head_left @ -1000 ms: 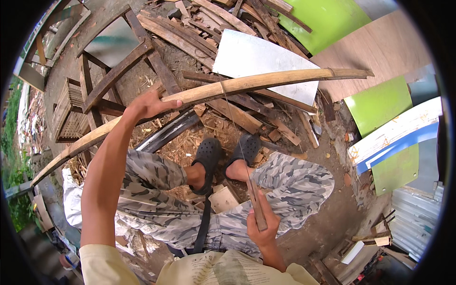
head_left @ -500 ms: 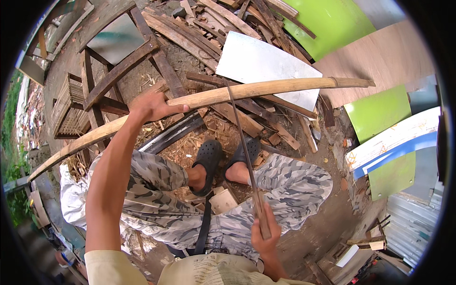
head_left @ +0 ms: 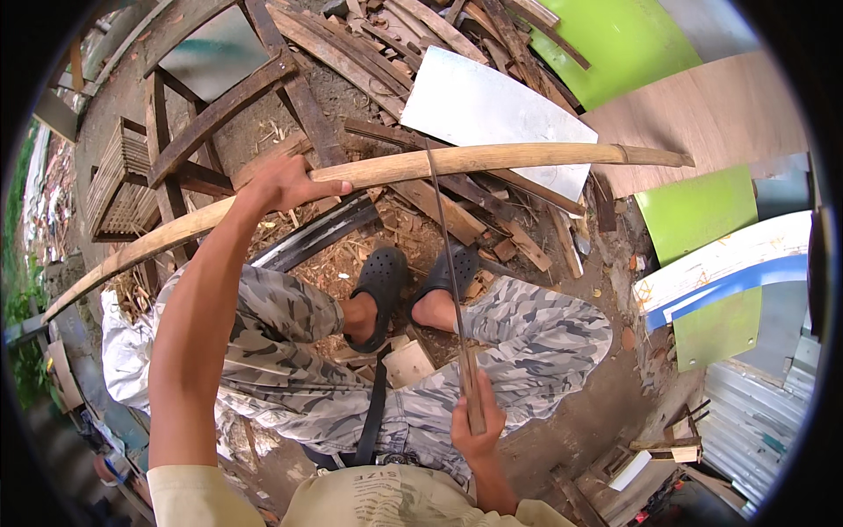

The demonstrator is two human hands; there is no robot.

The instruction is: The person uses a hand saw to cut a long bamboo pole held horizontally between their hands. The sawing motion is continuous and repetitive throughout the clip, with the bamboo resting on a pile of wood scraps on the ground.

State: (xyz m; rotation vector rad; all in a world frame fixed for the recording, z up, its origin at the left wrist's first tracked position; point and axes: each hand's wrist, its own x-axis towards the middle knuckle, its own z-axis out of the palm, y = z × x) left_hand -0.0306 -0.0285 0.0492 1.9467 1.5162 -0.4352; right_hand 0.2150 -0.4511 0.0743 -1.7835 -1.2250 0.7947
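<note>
A long bamboo pole (head_left: 518, 157), pale yellow with a node near its right end, stretches across in front of me. My left hand (head_left: 285, 184) grips it left of the middle, thumb lying along the top. In my right hand (head_left: 479, 426) is the wooden handle of a long thin-bladed tool (head_left: 445, 228), held low above my lap. Its dark, narrow blade runs up to the pole and crosses it, with the tip just past the far edge. Seen nearly edge-on, the blade does not show whether it is toothed or smooth.
My feet, in dark clogs (head_left: 380, 294), stand among wood chips. Beyond lie a white panel (head_left: 492, 101) and loose planks (head_left: 342, 61). A wooden frame (head_left: 219, 119) and slatted crate (head_left: 127, 189) stand left. Green sheets (head_left: 694, 211) and corrugated metal (head_left: 755, 422) line the right.
The blade's tip has moved slightly farther past the pole's far edge, and the handle has shifted a little left. My left hand keeps its grip. The whole view has shifted slightly.
</note>
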